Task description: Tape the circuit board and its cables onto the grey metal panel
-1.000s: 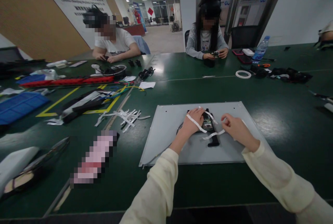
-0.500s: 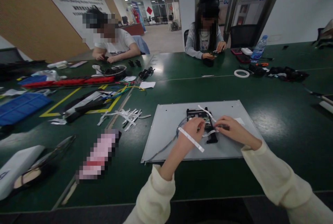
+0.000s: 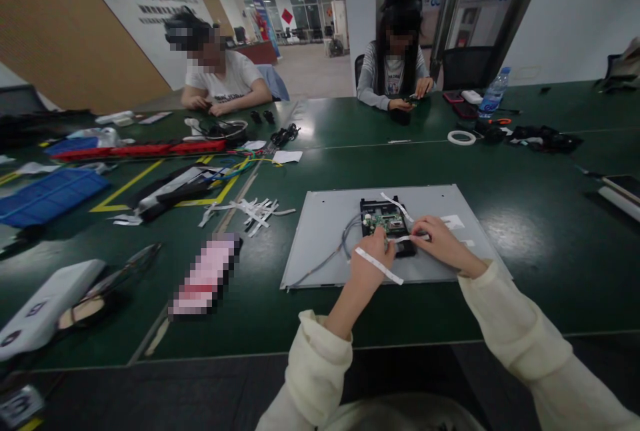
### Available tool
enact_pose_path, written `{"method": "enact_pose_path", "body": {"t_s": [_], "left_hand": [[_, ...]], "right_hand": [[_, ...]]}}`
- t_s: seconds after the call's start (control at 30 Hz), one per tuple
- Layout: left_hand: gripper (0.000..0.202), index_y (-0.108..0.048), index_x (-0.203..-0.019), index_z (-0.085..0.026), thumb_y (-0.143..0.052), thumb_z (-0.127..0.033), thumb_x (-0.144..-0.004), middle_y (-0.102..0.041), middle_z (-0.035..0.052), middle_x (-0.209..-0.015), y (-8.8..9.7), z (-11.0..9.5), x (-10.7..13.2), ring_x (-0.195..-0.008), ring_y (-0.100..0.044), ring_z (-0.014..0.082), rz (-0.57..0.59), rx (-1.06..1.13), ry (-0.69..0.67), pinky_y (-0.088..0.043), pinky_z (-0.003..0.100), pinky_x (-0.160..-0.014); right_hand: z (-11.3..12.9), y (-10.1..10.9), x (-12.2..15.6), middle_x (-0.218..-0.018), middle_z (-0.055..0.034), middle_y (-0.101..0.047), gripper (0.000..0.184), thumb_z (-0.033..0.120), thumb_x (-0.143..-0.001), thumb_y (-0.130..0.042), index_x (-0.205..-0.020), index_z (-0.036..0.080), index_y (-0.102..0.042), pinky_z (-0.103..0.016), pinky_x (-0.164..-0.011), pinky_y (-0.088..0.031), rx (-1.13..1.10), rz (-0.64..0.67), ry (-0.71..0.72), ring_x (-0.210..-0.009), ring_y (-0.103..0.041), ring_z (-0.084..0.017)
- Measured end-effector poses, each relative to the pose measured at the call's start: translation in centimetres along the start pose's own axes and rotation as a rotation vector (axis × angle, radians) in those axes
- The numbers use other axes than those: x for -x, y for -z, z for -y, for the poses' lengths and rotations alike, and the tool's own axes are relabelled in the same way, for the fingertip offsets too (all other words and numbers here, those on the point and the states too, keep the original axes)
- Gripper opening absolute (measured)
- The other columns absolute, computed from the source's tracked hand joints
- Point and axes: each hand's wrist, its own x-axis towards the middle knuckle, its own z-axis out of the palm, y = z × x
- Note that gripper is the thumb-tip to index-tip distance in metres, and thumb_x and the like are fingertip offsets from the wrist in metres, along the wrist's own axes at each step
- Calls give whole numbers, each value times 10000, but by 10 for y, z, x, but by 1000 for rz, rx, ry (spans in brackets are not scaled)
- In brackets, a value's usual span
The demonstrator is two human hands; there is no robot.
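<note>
A grey flat panel [image 3: 320, 237] lies in front of me with a black plastic frame [image 3: 406, 249] on it. Inside the frame sits a green circuit board [image 3: 383, 221]. A short strip of white tape [image 3: 401, 239] spans the frame between my two hands. My right hand [image 3: 437, 241] pinches its right end. My left hand [image 3: 371, 259] has its fingers closed at the strip's left end, against the board; its fingertips are partly hidden. Another white strip [image 3: 379, 265] clings across the back of my left hand. One more strip [image 3: 397, 206] crosses the frame's upper right corner.
Loose white strips [image 3: 257, 214] and a pink phone [image 3: 207, 274] lie left of the panel. Further off are a blue tray [image 3: 53, 194], a roll of white tape [image 3: 461, 138] and a water bottle [image 3: 494, 93]. Two people sit across the table.
My right hand has drawn its fingers together on the strip, which now lies straighter across the frame. My left hand has lowered onto the board, uncovering more of it. The view has shifted slightly.
</note>
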Motion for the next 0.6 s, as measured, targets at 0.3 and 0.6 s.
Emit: {"method": "enact_pose_path", "body": {"t_s": [0.3, 0.6], "left_hand": [[225, -491, -1112, -155, -447, -224, -903, -617, 79, -946, -13, 3, 2, -857, -609, 199, -212, 154, -97, -471, 308, -756], [285, -522, -1152, -152, -471, -297, -913, -578, 124, -1161, -18, -1, 0, -1124, -515, 246, -304, 202, -404, -403, 421, -984]], "right_hand": [[10, 11, 7, -786, -4, -612, 235, 402, -865, -503, -881, 183, -586, -269, -687, -396, -333, 11, -103, -727, -546, -154], [2, 13, 0, -682, -3, -628, 368, 508, -771, -596, -870, 164, -680, -270, -680, -406, -557, 0, -196, -677, -554, -152]]}}
